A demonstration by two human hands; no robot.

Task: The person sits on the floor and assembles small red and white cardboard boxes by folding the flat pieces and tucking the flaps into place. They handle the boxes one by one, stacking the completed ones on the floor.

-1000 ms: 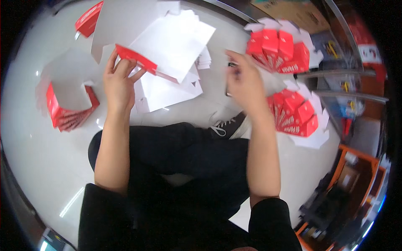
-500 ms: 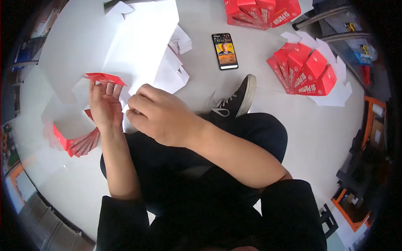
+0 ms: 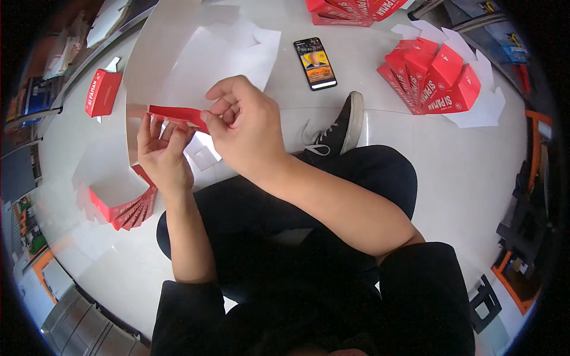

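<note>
left hand (image 3: 165, 151) gripping red carton flap (image 3: 174, 111) at its fingertips, right hand (image 3: 246, 121) pinching the flap's right end (fingers curled)

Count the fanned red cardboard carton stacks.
3: a fanned red cardboard stack at left, a second stack at upper right, a third stack cut off at the top. Others may be hidden.

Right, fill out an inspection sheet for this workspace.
Surface: glossy pale floor.
Job's things: red cardboard piece in hand; large white cardboard sheeting behind it, join unclear; fanned red cardboard cartons at right, upper edge and left.
Clutter: black rectangular smartphone, screen lit.
Hands: left hand holds the red cardboard piece from beneath; right hand has its thumb at the piece's right end, grip unclear.
Cables: nothing seen.
Surroundings: grey panelled object, lower left; orange-edged frame, right edge.
</note>
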